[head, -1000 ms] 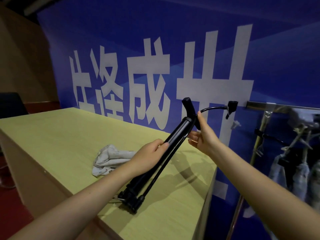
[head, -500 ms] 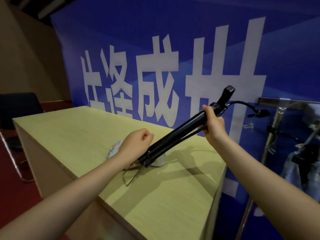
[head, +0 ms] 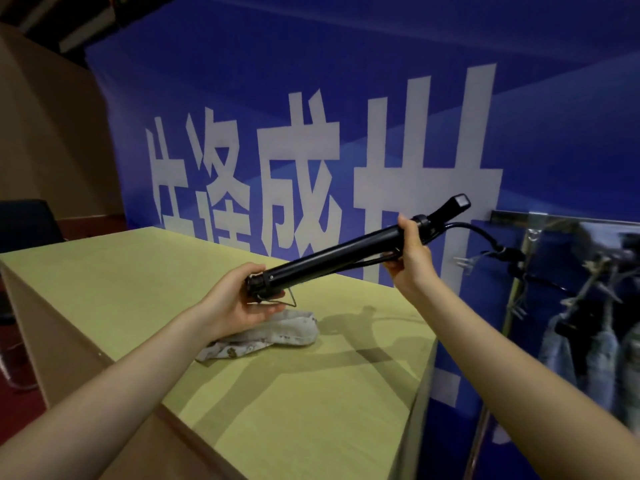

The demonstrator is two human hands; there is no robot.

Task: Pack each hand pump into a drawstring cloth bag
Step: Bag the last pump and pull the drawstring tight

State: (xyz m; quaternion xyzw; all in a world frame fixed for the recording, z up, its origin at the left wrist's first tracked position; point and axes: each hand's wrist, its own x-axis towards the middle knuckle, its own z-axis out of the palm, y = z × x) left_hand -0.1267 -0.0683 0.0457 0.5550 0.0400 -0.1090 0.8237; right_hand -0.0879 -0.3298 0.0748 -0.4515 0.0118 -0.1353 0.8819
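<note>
Both hands hold a black hand pump (head: 332, 256) in the air above the counter (head: 138, 271).

The left hand (head: 239, 303) cups its base end with curled fingers; the right hand (head: 410, 252) wraps the barrel near the handle. The cloth bag (head: 270, 336) lies crumpled below on the counter.

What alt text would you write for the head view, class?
A person holds a black hand pump in the air, left hand at its base, right hand near its handle, above a crumpled cloth bag on a table.
</note>
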